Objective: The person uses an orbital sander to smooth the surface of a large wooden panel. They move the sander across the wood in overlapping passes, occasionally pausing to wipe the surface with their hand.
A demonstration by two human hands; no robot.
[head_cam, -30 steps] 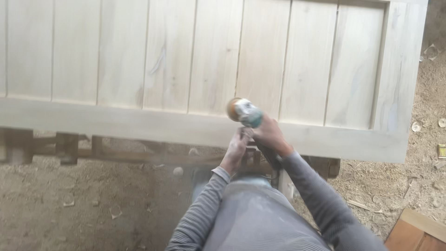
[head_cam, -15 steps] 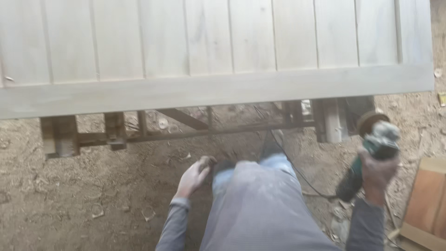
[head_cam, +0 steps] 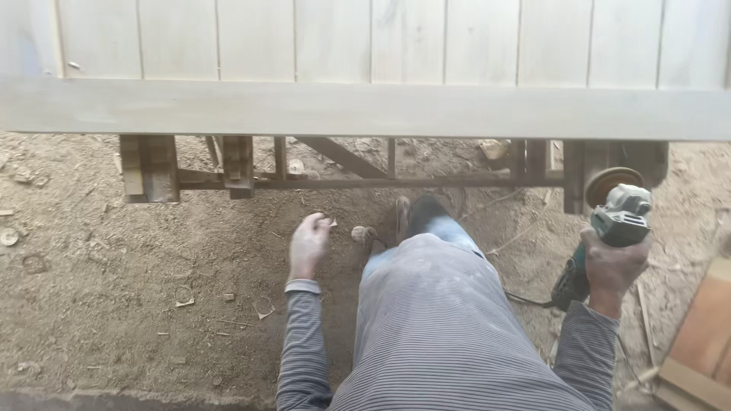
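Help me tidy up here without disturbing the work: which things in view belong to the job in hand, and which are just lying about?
In use:
- angle grinder, gripped in the right hand
- pale plank panel on its wooden stand
- left hand, holding nothing

Lying about:
- reddish boards at right
- wood scraps on the dirt floor

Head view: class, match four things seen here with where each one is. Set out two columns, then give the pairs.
1. angle grinder
2. left hand
3. wooden panel
4. reddish board

A. lying across the top of the picture, on a stand
B. in the grip of the right hand
C. at the lower right edge, on the ground
D. empty, hanging over the dirt floor

Pairs: 1-B, 2-D, 3-A, 4-C
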